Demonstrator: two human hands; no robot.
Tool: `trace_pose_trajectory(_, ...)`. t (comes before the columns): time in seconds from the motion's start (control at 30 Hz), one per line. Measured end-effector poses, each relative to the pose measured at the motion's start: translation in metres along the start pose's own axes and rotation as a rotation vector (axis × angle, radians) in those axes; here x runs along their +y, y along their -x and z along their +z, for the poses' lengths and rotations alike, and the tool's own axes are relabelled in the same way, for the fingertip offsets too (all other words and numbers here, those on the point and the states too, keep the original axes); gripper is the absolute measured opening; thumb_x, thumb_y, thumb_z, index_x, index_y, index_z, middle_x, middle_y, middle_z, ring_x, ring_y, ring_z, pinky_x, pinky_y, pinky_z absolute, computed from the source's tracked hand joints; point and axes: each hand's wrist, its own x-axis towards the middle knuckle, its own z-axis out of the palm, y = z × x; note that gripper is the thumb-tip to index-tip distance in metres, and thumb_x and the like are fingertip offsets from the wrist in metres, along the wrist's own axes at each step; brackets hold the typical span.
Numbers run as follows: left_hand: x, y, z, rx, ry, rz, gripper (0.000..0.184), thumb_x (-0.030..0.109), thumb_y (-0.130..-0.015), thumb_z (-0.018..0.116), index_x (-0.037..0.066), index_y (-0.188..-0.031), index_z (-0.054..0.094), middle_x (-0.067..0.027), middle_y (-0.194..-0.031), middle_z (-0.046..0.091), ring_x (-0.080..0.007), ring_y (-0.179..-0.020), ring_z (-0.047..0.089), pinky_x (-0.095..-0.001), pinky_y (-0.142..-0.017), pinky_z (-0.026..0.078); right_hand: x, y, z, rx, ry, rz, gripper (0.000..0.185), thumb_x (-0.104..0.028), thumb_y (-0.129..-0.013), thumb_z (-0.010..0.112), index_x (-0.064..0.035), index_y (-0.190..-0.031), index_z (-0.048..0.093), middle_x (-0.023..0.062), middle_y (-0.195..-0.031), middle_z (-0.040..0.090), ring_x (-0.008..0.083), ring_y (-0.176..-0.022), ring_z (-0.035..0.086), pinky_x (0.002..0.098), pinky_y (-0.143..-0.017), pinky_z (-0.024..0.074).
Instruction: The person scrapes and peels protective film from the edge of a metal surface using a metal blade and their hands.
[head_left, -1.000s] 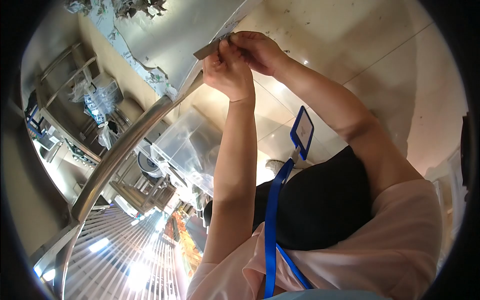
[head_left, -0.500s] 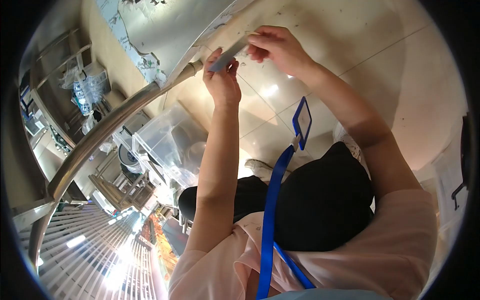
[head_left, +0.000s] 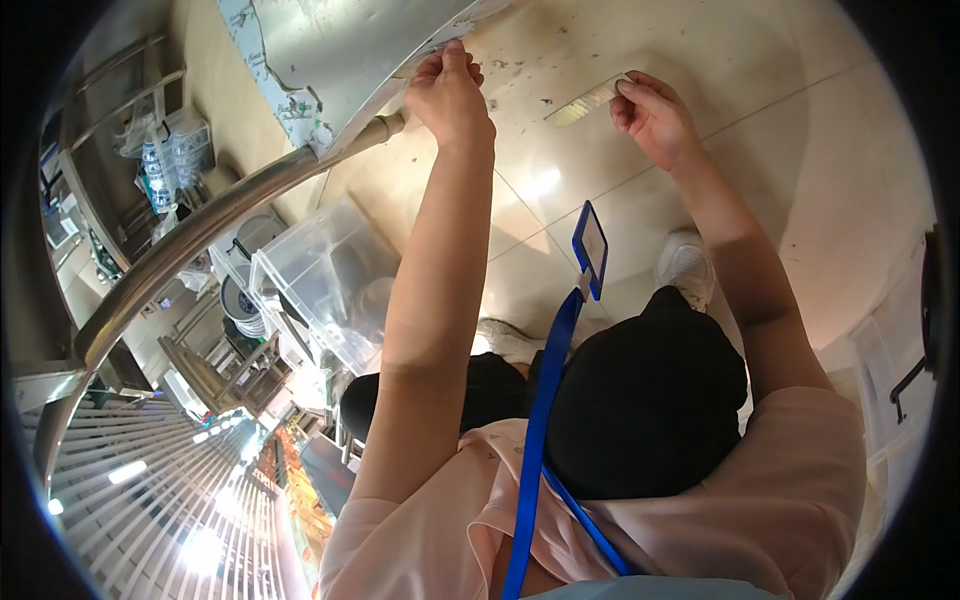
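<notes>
Well to the left of my left grip, some blue-and-white wares sit beside clear plastic. Closer in, a thick metal tube curves up toward that grip, its capped end just below my wrist. Printed film, torn along its edge, clings to a metal sheet, which lies directly left of my left grip. A clear plastic box stands below it, nearer my body. My left grip is at the sheet's edge, fingers curled and thumb against them; I cannot tell whether it pinches anything. Below and between my two hands, a blue-framed badge hangs on my blue lanyard. The thin, shiny strip juts out leftward from my right grip, over the pale floor. My right grip has one end of it pinched between thumb and fingers. Beneath that grip is a light shoe.
</notes>
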Motion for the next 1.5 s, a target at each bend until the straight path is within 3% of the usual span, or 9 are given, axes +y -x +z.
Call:
trace_pose_trajectory(0.3,0.006,0.004,0.015,0.125,0.023,0.010,0.011,0.002,-0.072,0.051,-0.005,-0.063,0.048,-0.0052,-0.055,0.048,-0.0108,-0.047,0.042,-0.0228,-0.043,0.035,0.014,0.000,-0.001,-0.007,0.022,0.052,0.009,-0.015,-0.082,0.053,-0.0064,-0.077,0.055,0.0037,-0.067,0.057,0.0106,-0.057,0.051,0.0227,-0.054,0.0398)
trace_pose_trajectory(0.4,0.000,0.009,0.016,0.037,0.049,0.195,0.014,0.003,-0.072,0.053,-0.003,-0.060,0.047,-0.0049,-0.054,0.048,-0.0099,-0.046,0.041,-0.0231,-0.043,0.035,0.017,0.000,0.001,0.005,0.028,0.054,0.010,-0.015,-0.082,0.053,-0.0064,-0.077,0.054,0.0038,-0.066,0.057,0.0104,-0.057,0.051,0.0226,-0.053,0.0397)
trace_pose_trajectory(0.7,-0.012,0.037,-0.030,-0.307,0.007,0.154,0.025,0.018,-0.088,0.042,-0.003,-0.083,0.054,-0.0062,-0.074,0.056,-0.0112,-0.066,0.049,-0.0234,-0.062,0.041,0.019,-0.001,-0.001,-0.012,-0.071,0.047,0.009,-0.014,-0.082,0.053,-0.0048,-0.081,0.054,0.0050,-0.068,0.056,0.0119,-0.060,0.050,0.0242,-0.056,0.0383)
trace_pose_trajectory(0.83,-0.027,0.016,-0.068,-0.254,-0.105,0.169,0.012,0.014,-0.084,0.054,0.002,-0.083,0.056,-0.0052,-0.081,0.056,-0.0118,-0.072,0.051,-0.0265,-0.067,0.045,0.021,-0.011,0.008,0.017,-0.183,0.075,0.009,-0.012,-0.083,0.052,-0.0028,-0.083,0.055,0.0066,-0.073,0.057,0.0127,-0.062,0.052,0.0244,-0.058,0.0411)
trace_pose_trajectory(1.03,-0.036,0.003,-0.097,-0.226,-0.081,0.196,0.005,0.006,-0.081,0.057,0.001,-0.081,0.056,-0.0059,-0.077,0.056,-0.0142,-0.073,0.052,-0.0272,-0.068,0.045,0.046,-0.051,0.048,-0.126,-0.312,0.168,0.011,-0.012,-0.085,0.051,-0.0016,-0.088,0.055,0.0075,-0.083,0.060,0.0133,-0.073,0.056,0.0234,-0.064,0.0467)
trace_pose_trajectory(1.1,-0.031,0.009,-0.095,-0.209,-0.090,0.150,0.008,0.008,-0.081,0.056,0.000,-0.082,0.056,-0.0063,-0.077,0.057,-0.0142,-0.074,0.052,-0.0261,-0.068,0.044,0.059,-0.064,0.066,-0.256,-0.420,0.196,0.010,-0.009,-0.084,0.052,-0.0004,-0.088,0.054,0.0087,-0.085,0.060,0.0148,-0.078,0.058,0.0241,-0.069,0.0483)
trace_pose_trajectory(1.23,-0.023,0.005,-0.093,-0.264,-0.252,0.171,0.017,0.015,-0.084,0.053,-0.002,-0.087,0.057,-0.0071,-0.079,0.057,-0.0131,-0.075,0.051,-0.0234,-0.068,0.041,0.078,-0.084,0.098,-0.127,-0.404,0.242,0.011,-0.007,-0.085,0.050,0.0017,-0.090,0.053,0.0099,-0.087,0.058,0.0165,-0.081,0.058,0.0243,-0.074,0.0493)
trace_pose_trajectory(1.37,-0.012,-0.003,-0.081,-0.251,-0.156,0.193,0.029,0.021,-0.084,0.056,-0.005,-0.095,0.055,-0.0080,-0.089,0.058,-0.0120,-0.082,0.052,-0.0236,-0.074,0.042,0.100,-0.102,0.110,-0.219,-0.468,0.204,0.013,-0.009,-0.086,0.048,0.0023,-0.093,0.052,0.0099,-0.087,0.058,0.0173,-0.082,0.058,0.0259,-0.076,0.0494)
trace_pose_trajectory(1.5,-0.019,-0.027,-0.083,-0.195,-0.353,0.354,0.026,0.022,-0.082,0.058,-0.005,-0.083,0.059,-0.0069,-0.081,0.060,-0.0105,-0.074,0.052,-0.0223,-0.069,0.041,0.102,-0.107,0.123,-0.167,-0.469,0.173,0.015,-0.009,-0.086,0.047,0.0033,-0.094,0.051,0.0110,-0.088,0.058,0.0197,-0.084,0.058,0.0287,-0.076,0.0496)
